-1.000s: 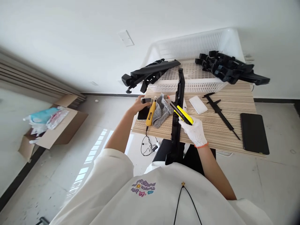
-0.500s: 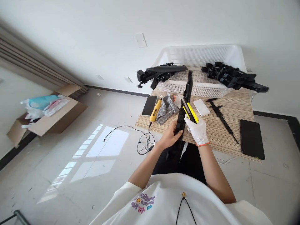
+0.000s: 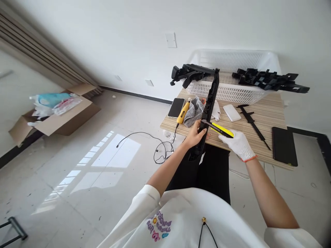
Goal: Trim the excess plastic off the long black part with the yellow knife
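My bare left hand [image 3: 195, 136] is closed round the lower half of a long black plastic part [image 3: 211, 98], which slants up over the table's front edge. In a white knit glove with an orange cuff, my right hand [image 3: 239, 143] grips a yellow and black utility knife [image 3: 222, 130]. The knife points left, with its blade end at the black part's edge just above my left fingers. Whether the blade touches the plastic I cannot tell. Behind the part lie a grey cloth [image 3: 192, 113] and a yellow corded tool [image 3: 183, 112].
A white plastic basket [image 3: 232, 94] at the back holds more black parts [image 3: 269, 80]. On the wooden table [image 3: 261, 158] are a black caliper [image 3: 253, 125], a white box-like item [image 3: 232, 113] and two phones [image 3: 284, 146] [image 3: 176, 107]. A cardboard box [image 3: 69, 117] stands left on the floor.
My right hand has moved right and the knife has swung from pointing up to pointing left across the black part. The part has turned slightly, and the camera view has shifted.
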`<action>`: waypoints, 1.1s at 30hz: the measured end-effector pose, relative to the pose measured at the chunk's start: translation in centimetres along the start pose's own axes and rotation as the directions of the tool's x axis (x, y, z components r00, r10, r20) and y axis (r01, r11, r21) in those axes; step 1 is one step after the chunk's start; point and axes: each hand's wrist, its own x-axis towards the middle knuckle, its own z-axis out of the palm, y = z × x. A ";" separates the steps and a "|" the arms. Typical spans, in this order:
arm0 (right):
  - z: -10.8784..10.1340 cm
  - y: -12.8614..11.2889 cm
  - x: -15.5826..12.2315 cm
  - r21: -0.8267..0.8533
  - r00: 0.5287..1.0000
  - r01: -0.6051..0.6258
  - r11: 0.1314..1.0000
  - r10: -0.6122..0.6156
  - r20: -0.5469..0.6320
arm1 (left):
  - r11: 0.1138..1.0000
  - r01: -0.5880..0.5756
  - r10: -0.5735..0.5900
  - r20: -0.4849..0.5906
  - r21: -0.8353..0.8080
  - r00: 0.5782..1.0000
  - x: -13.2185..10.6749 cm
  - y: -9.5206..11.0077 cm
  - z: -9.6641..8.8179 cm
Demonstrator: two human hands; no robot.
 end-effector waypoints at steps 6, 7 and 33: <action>0.6 -0.2 0.1 0.054 0.993 -0.038 0.998 0.043 -0.105 | 1.000 -0.022 0.022 -0.029 -0.018 0.999 0.2 0.0 -0.1; 0.6 -0.3 0.0 0.076 0.993 -0.052 0.996 0.060 -0.106 | 1.000 -0.025 0.025 -0.034 -0.013 0.999 0.3 0.1 -0.1; -0.5 -0.4 0.0 0.117 0.981 -0.148 0.982 0.160 -0.106 | 0.915 -0.156 0.164 0.009 0.371 0.986 -0.4 1.2 0.0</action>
